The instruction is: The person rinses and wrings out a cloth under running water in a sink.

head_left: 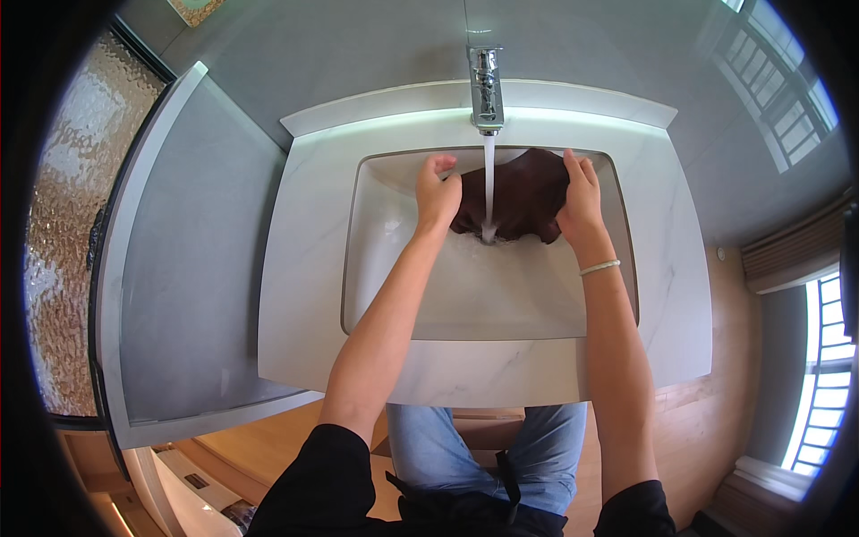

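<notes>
A dark brown cloth (pixel 528 192) is stretched between my two hands over the sink basin (pixel 501 300). My left hand (pixel 438 192) is closed on the cloth's left edge, thumb and fingers bent. On the opposite side, my right hand (pixel 582 197) grips the right edge, its thumb up along the cloth. Water (pixel 489 174) pours from the chrome faucet (pixel 486 89) onto the middle of the cloth and runs off its lower edge into the basin. The fingers behind the cloth are hidden.
The white marbled countertop (pixel 304 277) surrounds the basin, with a low raised ledge (pixel 385 106) behind it. A grey partition panel (pixel 197 268) stands at the left, beside textured glass (pixel 67 242). A barred window (pixel 823 376) is at the right.
</notes>
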Action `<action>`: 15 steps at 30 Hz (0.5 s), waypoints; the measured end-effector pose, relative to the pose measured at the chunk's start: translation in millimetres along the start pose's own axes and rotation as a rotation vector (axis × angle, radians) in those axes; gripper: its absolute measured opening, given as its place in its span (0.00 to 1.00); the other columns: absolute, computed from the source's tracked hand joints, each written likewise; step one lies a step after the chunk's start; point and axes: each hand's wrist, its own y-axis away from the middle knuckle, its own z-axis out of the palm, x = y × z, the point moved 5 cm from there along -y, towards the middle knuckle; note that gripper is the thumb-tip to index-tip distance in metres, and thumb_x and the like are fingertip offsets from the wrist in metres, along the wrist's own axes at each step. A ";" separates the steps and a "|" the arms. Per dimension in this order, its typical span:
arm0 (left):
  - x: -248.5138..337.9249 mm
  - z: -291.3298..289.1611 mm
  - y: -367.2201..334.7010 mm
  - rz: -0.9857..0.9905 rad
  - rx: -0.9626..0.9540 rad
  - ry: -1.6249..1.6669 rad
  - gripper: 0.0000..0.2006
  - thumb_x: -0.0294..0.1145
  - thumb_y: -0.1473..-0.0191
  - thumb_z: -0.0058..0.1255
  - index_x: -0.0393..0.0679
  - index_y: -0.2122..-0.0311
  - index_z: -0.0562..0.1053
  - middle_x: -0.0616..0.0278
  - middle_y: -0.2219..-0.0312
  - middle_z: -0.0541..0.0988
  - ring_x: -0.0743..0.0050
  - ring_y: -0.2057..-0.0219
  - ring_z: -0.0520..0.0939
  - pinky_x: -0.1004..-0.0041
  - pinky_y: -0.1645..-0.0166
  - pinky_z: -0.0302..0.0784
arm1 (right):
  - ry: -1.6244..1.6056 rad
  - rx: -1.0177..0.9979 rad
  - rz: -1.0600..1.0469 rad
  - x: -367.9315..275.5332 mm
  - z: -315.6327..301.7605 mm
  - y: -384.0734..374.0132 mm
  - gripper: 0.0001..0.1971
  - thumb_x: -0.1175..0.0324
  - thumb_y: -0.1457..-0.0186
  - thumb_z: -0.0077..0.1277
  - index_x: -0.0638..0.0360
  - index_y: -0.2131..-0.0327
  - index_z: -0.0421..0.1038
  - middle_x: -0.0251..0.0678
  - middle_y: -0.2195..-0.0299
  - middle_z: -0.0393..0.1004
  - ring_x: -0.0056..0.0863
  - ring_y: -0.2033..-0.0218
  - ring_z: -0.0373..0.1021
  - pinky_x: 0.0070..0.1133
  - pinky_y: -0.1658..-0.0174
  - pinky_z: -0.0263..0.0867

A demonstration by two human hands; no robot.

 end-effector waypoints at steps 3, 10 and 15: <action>-5.2 2.6 2.8 -0.017 -0.070 -0.142 0.13 0.22 0.53 0.46 0.36 0.60 0.73 0.51 0.63 0.78 0.61 0.58 0.78 0.69 0.53 0.71 | -0.297 -0.186 0.203 -0.6 15.6 7.3 0.10 0.61 0.39 0.44 0.57 0.67 0.66 0.30 0.66 0.69 0.22 0.64 0.66 0.22 0.56 0.64; -5.9 11.9 14.0 -0.111 -0.274 -0.372 0.09 0.30 0.50 0.52 0.38 0.64 0.76 0.45 0.71 0.80 0.51 0.68 0.82 0.65 0.60 0.75 | -0.624 -0.514 0.342 -2.9 20.2 9.4 0.17 0.62 0.37 0.37 0.65 0.55 0.67 0.40 0.56 0.73 0.33 0.54 0.69 0.28 0.47 0.62; -0.5 14.4 14.0 -0.040 -0.209 -0.399 0.10 0.33 0.47 0.51 0.37 0.65 0.75 0.50 0.75 0.80 0.60 0.71 0.81 0.67 0.64 0.75 | -0.755 -0.648 0.304 -0.7 17.4 5.6 0.16 0.66 0.37 0.35 0.64 0.52 0.66 0.41 0.52 0.71 0.32 0.51 0.68 0.29 0.45 0.62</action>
